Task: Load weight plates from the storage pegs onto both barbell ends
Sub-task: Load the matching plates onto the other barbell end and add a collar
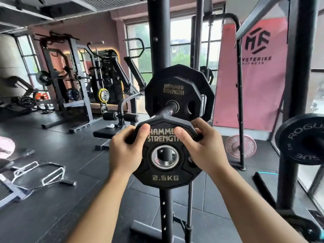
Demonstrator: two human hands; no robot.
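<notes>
1. A gym with black rubber flooring [52, 199] and racks is shown.
2. A 2.5 kg plate [164, 172] is clasped by the left hand [122, 151] and right hand [203, 148] at nine and three o'clock.
3. At twelve o'clock, the barbell sleeve [165, 111] already carries larger plates [178, 95]; this plate is judged not yet threaded on, and the far end is unseen.

This is a commercial gym. Dark rubber floor tiles [52, 155] carry several steel power racks [70, 81] along a wall of tall windows [178, 42], and a padded bench [108, 132] and a chrome hex bar [42, 174] sit on the floor. A pink banner [252, 71] printed with a fitness logo hangs on the right, and branded weight plates [178, 95] sit on a barbell sleeve [166, 109], with a Rogue bumper plate [301, 139] on another bar and a pink plate [240, 146] leaning by the banner.
</notes>
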